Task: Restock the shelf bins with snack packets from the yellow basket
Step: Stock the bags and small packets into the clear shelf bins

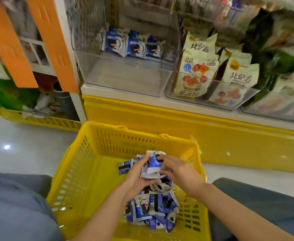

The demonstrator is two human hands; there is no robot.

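Left hand (138, 173): the forearm enters from 6 o'clock and reaches over the basket. The fingers are curled round a bunch of packets (153, 165), palm turned toward the right hand.

Right hand (178, 168): the forearm enters from 4 o'clock. Thumb and fingers pinch the same bunch from its 3 o'clock side, so both hands grip it together, raised over the pile.

Yellow basket (81, 168): slotted plastic, on the floor at 6 o'clock between the person's knees, just in front of the shelf's yellow base (221, 136).

Pile of packets (151, 212): small blue-and-white wrappers showing a dark round biscuit, heaped in the basket's 5 o'clock corner below the hands. One loose packet (124, 167) lies at 9 o'clock of the hands. The print is too blurred to read.

Clear bin (125, 79): on the shelf at 12 o'clock. Three blue packets (135, 45) of the same kind stand in a row at its back.

Cream bags (238, 74): in the next clear bin at 2 o'clock, printed with flowers, large Chinese characters and the Latin letters "BISA JUAN".

Orange panels (51, 42): two slotted strips at 10 to 11 o'clock.

Second yellow basket (43, 121): on the floor at 9 o'clock, its contents unclear.
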